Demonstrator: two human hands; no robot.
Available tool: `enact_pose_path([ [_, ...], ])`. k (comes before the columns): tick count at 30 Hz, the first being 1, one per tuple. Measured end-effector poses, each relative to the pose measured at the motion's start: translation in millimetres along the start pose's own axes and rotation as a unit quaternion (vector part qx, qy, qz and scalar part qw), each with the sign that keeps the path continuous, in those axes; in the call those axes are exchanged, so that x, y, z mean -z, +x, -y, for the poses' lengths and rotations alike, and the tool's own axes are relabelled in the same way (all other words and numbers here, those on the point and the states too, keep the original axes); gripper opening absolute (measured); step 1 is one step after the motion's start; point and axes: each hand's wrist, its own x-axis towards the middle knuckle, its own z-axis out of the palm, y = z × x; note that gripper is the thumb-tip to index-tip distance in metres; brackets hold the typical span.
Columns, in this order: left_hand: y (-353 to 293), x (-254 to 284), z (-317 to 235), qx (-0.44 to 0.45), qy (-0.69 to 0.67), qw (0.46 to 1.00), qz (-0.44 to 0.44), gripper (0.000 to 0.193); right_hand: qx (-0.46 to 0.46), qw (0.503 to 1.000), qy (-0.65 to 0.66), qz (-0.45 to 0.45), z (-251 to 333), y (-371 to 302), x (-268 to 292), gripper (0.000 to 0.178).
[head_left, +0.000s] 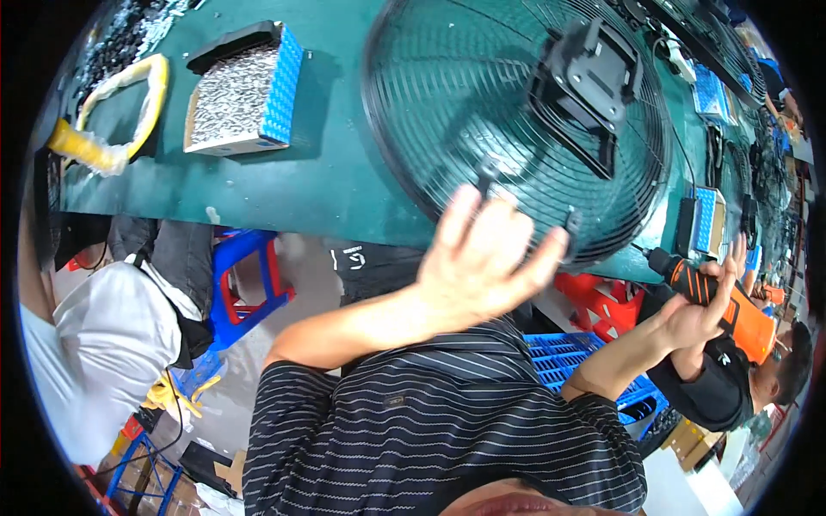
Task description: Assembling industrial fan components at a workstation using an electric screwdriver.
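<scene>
A large round black wire fan grille (404, 112) lies on the green table in front of me, with a black bracketed motor housing (589, 77) on it. My left hand (482, 258) is over its near edge, fingers spread and slightly blurred. One fingertip is near a black clip (488, 170), and the thumb is beside another black clip (572, 225). Whether the fingers touch the wire cannot be told. To the right, my right hand (688, 322) is around an orange and black power drill (740, 322), its bit pointing toward the grille. The grip is partly hidden.
An open blue-and-white box of small metal parts (232, 99) stands left on the table (335, 193), a black bar across its top. Left of it lies a yellow wrapped ring (155, 103). Co-workers sit on both sides. Blue (228, 284) and red (602, 305) stools stand below the table.
</scene>
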Motion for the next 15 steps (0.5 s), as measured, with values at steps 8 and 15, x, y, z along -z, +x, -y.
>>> enact_pose_path([
  [8,52,82,131,0.146,0.069,0.986,-0.026,0.028,0.097,0.992,-0.082,-0.016,-18,-11,-28,0.015],
  [15,72,132,208,0.22,0.244,0.91,0.251,0.025,0.104,0.99,-0.087,-0.034,-19,-7,-41,0.005],
])
